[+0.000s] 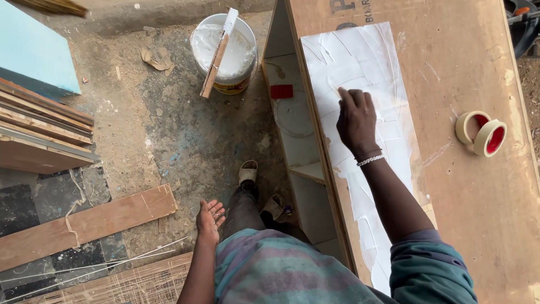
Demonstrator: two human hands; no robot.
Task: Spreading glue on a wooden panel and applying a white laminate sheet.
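The broad patch of wet white paste point(365, 112) covers a long strip of the brown plywood panel point(467, 67), which forms the top of a wooden cabinet lying on its side. It runs from the far end of the panel back toward the person. The right hand point(356, 119) lies on this patch near its far half, fingers together and pressed flat to the paste, the grip released and grasping nothing that can be seen; a beaded white bracelet point(370, 160) circles the wrist.

The left hand point(210, 219) hangs well apart from the panel, over the floor, palm up with fingers loosely spread, its grip released and empty.

On the bare part of the panel, to the right of the paste, lie two rolls of cream masking tape with red cores point(481, 133), touching each other. To the left, the open side of the cabinet shows pale shelves and a small red rectangular piece point(282, 91). Beyond that, on the dusty concrete floor point(169, 129), stands a white plastic bucket of white paste point(225, 53) with a flat wooden stick point(218, 53) resting across its rim. Stacked wooden boards point(39, 132) lie at the far left, and a single long brown board point(84, 225) lies nearer the person's sandalled feet point(260, 188).
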